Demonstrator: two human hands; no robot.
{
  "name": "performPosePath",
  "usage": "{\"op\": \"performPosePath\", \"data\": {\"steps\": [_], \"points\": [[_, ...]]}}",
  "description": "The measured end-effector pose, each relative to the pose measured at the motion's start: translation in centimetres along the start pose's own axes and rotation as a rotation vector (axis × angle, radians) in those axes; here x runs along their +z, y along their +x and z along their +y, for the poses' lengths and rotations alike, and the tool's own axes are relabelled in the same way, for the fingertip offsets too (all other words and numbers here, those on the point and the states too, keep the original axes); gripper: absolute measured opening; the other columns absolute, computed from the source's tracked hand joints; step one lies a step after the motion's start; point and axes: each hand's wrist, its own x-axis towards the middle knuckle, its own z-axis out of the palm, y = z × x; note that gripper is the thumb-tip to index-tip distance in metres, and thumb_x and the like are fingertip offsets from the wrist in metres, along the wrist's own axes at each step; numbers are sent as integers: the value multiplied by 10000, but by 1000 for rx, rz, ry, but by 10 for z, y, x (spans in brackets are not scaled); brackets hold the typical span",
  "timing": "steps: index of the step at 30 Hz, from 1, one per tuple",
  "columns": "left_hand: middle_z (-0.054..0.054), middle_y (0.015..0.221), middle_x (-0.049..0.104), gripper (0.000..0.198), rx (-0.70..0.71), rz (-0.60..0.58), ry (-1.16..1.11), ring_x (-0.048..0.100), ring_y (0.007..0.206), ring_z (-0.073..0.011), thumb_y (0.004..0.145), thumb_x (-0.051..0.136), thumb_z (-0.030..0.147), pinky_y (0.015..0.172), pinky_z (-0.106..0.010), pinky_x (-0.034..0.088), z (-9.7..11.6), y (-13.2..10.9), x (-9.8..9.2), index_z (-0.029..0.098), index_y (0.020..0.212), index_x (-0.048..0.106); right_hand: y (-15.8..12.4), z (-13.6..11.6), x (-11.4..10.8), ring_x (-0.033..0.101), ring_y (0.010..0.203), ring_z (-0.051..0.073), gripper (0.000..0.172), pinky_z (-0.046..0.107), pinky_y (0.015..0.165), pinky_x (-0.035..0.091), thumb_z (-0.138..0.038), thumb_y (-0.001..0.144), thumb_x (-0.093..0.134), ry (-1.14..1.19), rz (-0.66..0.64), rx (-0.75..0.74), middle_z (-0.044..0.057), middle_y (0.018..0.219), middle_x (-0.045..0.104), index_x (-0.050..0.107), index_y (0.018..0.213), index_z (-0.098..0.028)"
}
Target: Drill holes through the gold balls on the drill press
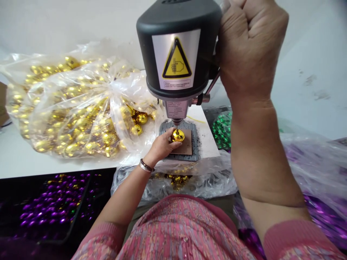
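A small bench drill [177, 54] with a dark grey head and a yellow warning label stands on the white table [16, 159]. My left hand [162, 145] pinches a shiny gold ball [178, 135] and holds it on a brown pad [187, 146] on the drill's base, right under the drill bit. My right hand [249, 47] is raised beside the drill head, closed in a fist around the feed lever [213, 85], most of which is hidden by the fingers. A beaded bracelet is on my left wrist.
A big clear plastic bag [73, 108] full of gold balls lies left of the drill. Green balls [222, 128] sit behind my right forearm. Purple balls fill a dark crate [54, 202] at lower left and a bag [322, 202] at right. More gold balls [177, 178] lie in plastic below the table edge.
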Motion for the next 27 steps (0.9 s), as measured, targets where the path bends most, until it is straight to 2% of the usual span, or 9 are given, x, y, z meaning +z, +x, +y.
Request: {"op": "performPosePath", "data": {"steps": [3, 5, 8, 11, 14, 17, 20, 23, 27], "points": [[-66, 1155, 734, 671, -4, 9, -4, 681, 976, -203, 822, 738, 311, 908, -296, 500, -4, 0, 2, 179, 1449, 539, -11, -9, -3, 380, 664, -18, 247, 162, 719, 342, -302, 944, 517, -62, 59, 29, -78, 693, 443, 581, 836, -89], [-72, 1210, 726, 654, 14, 24, -13, 680, 1007, -207, 819, 741, 316, 946, -308, 494, -7, 0, 4, 186, 1434, 559, -26, -13, -7, 461, 658, -3, 296, 185, 733, 411, -337, 968, 479, -73, 66, -72, -46, 743, 534, 623, 905, -86], [-91, 1251, 717, 656, 20, 40, -33, 680, 1035, -210, 809, 753, 308, 971, -310, 491, -10, 1, 6, 170, 1423, 570, -59, -14, -14, 533, 690, -2, 359, 193, 713, 450, -379, 1000, 405, -53, 85, -246, 0, 987, 675, 637, 1134, -141], [-91, 1236, 724, 669, 26, 31, -61, 684, 1038, -216, 807, 755, 303, 948, -307, 502, -12, 2, 8, 168, 1432, 558, -92, -11, -18, 556, 652, -24, 326, 180, 619, 444, -341, 964, 510, -21, 104, -215, 6, 1177, 685, 565, 1243, -182], [-67, 1209, 732, 643, 65, 29, -77, 685, 1028, -215, 808, 752, 308, 915, -298, 512, -14, 2, 8, 192, 1414, 569, -115, -6, -19, 512, 563, -5, 329, 190, 594, 457, -309, 932, 565, -74, 106, -179, -39, 916, 701, 577, 1254, -240], [-46, 1187, 733, 585, 100, 36, -85, 685, 1007, -204, 816, 740, 314, 894, -284, 512, -15, 1, 8, 206, 1373, 597, -126, -1, -17, 472, 540, 33, 318, 216, 597, 471, -293, 924, 572, -126, 114, -156, -58, 702, 614, 608, 1238, -254], [-34, 1142, 736, 562, 118, 28, -93, 687, 969, -201, 821, 728, 323, 871, -286, 513, -15, 1, 8, 211, 1357, 602, -131, 2, -14, 433, 531, 38, 316, 211, 587, 463, -287, 903, 608, -145, 151, -174, -64, 645, 566, 625, 1215, -242], [-35, 1108, 736, 582, 112, 18, -107, 688, 941, -207, 822, 721, 333, 851, -294, 514, -15, 1, 9, 204, 1373, 586, -134, 7, -12, 462, 554, 38, 301, 208, 617, 478, -290, 883, 639, -168, 173, -192, -62, 656, 572, 636, 1181, -249], [-54, 1183, 725, 622, 102, 8, -141, 680, 1013, -223, 817, 729, 325, 896, -301, 504, -15, 0, 9, 188, 1400, 562, -140, 13, -8, 489, 556, 59, 267, 235, 601, 484, -274, 870, 645, -199, 220, -231, -41, 697, 611, 653, 1137, -264]]}}
